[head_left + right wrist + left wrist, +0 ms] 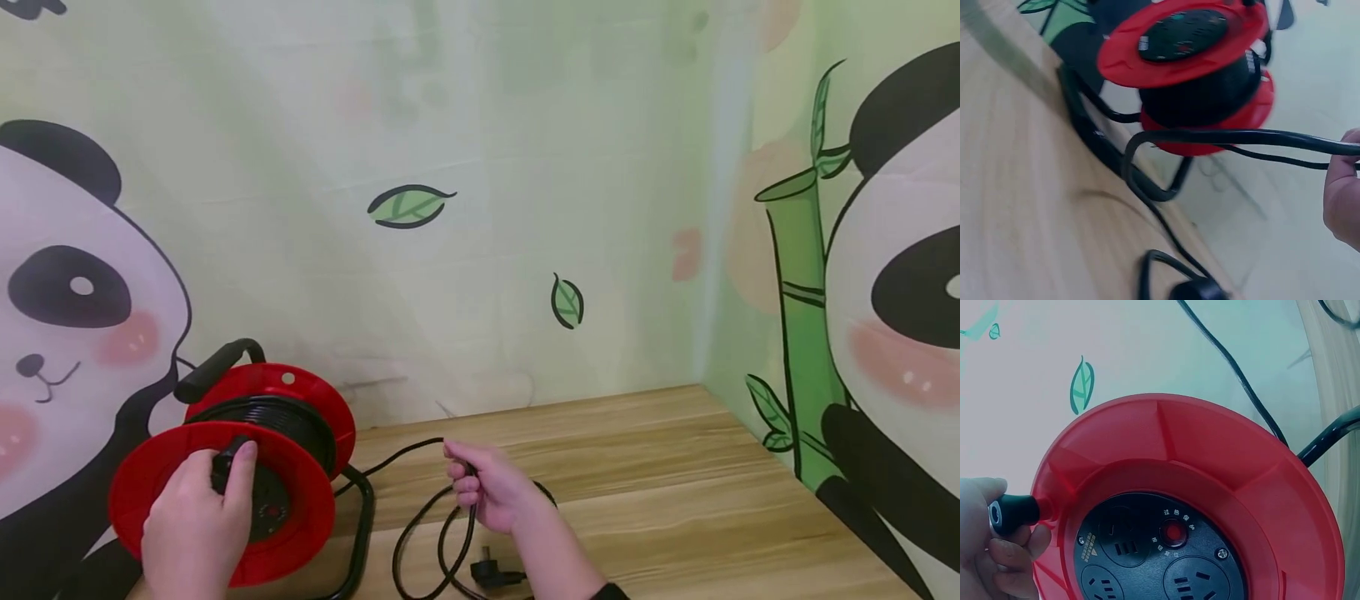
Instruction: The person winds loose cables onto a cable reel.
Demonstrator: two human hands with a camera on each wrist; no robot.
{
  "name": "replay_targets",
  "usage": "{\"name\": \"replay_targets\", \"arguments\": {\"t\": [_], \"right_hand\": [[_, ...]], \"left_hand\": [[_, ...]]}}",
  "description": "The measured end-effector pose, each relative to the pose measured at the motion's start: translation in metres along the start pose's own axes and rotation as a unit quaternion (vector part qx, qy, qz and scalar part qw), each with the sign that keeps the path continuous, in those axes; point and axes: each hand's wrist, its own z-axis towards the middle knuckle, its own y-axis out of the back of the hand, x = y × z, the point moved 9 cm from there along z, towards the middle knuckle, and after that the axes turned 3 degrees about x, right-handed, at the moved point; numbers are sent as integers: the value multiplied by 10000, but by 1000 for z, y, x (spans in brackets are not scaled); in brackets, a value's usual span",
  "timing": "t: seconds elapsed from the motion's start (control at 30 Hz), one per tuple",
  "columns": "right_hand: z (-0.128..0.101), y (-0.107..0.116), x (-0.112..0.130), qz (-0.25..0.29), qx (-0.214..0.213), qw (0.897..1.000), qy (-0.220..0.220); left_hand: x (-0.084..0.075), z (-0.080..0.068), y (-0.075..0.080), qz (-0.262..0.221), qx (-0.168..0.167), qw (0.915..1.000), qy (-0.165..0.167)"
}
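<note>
Left hand: the left hand (pixel 197 521) curls its fingers and thumb round the black crank knob (pixel 1015 512) on the front face of the reel, near the desk's left front corner.
Right hand: the right hand (pixel 491 492) has its fingers closed round the black cable (pixel 408 450), holding it just above the desk, right of the reel.
Cable reel: the red cable reel (pixel 240 467) stands upright in its black tube frame (pixel 360 533) at the desk's left end, close to the back wall; its socket plate (pixel 1154 556) faces the person.
Cable: it runs from the drum to the right hand, then drops in loose loops on the desk.
Plug: the black plug (pixel 491 575) lies near the front edge, below the right hand.
Open room: bare wooden desk (pixel 675 500) stretches from the right hand to the right edge, where the panda wall (pixel 885 292) meets it.
</note>
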Motion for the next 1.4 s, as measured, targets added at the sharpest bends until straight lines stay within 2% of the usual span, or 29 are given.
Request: {"name": "replay_targets", "arguments": {"t": [0.2, 0.3, 0.37, 0.43, 0.47, 0.53, 0.6, 0.67, 0.77, 0.83, 0.97, 1.07, 1.17, 1.23, 1.3, 1.4], "right_hand": [[-17, 25, 34, -332, -215, 9986, 355], [-27, 41, 51, -1066, -519, 9913, 579], [-32, 51, 59, -1782, -718, 9791, 668], [-37, 58, 67, -2647, -914, 9568, 778], [-38, 60, 71, -3076, -996, 9423, 872], [-41, 63, 79, -3900, -1135, 9072, 1093], [-45, 64, 87, -4677, -1300, 8636, 1360], [-47, 66, 93, -5252, -1456, 8238, 1559], [-49, 70, 100, -5963, -1550, 7695, 1680], [-50, 74, 102, -6284, -1538, 7435, 1690], [-53, 87, 108, -6709, -1646, 7043, 1634], [-60, 100, 114, -6890, -2013, 6806, 1472], [-70, 113, 124, -7080, -2417, 6511, 1278], [-74, 120, 130, -7170, -2543, 6381, 1185], [-77, 125, 134, -7216, -2579, 6321, 1147], [-81, 132, 137, -7250, -2565, 6300, 1078]], "left_hand": [[1, 0, -1, 85, 111, 9999, 64], [0, 0, -1, 97, 137, 9998, 57], [1, 0, -2, 109, 168, 9998, 95], [2, 0, -2, 137, 208, 9996, 141], [3, 0, -1, 148, 229, 9995, 165], [6, 1, -2, 171, 285, 9992, 212], [7, 2, -3, 177, 340, 9990, 219], [7, 3, -3, 177, 368, 9990, 205], [8, 3, -5, 180, 403, 9988, 197], [8, 4, -5, 166, 380, 9990, 183], [6, 4, -4, 136, 289, 9994, 124], [6, 3, -3, 128, 260, 9995, 116], [5, 2, -2, 127, 226, 9996, 97], [4, 2, -1, 128, 177, 9997, 89], [3, 2, 0, 125, 120, 9998, 79], [4, 2, 1, 123, 101, 9998, 85]]}}
